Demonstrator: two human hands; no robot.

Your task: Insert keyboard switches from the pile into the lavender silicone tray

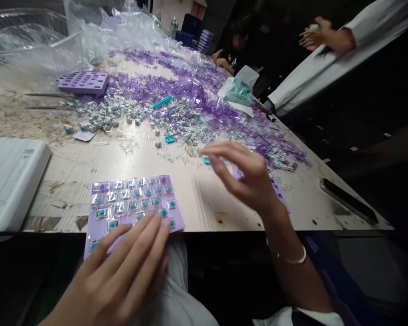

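A purple tray (100, 226) filled with several clear switches with blue centres lies at the table's near edge. My left hand (122, 276) rests flat on its front part, fingers spread, holding it down. My right hand (245, 174) hovers over the table to the right, fingers loosely apart, with a small blue-and-clear switch (207, 159) pinched at its fingertips. A second purple tray (279, 192) lies partly hidden under that hand.
A wide heap of purple clear parts and blue-centred switches (190, 104) covers the table's middle. An empty purple tray (83, 82) sits far left, a white slab (10, 176) at left, a dark phone (348, 200) at right. Other people sit and stand beyond the table.
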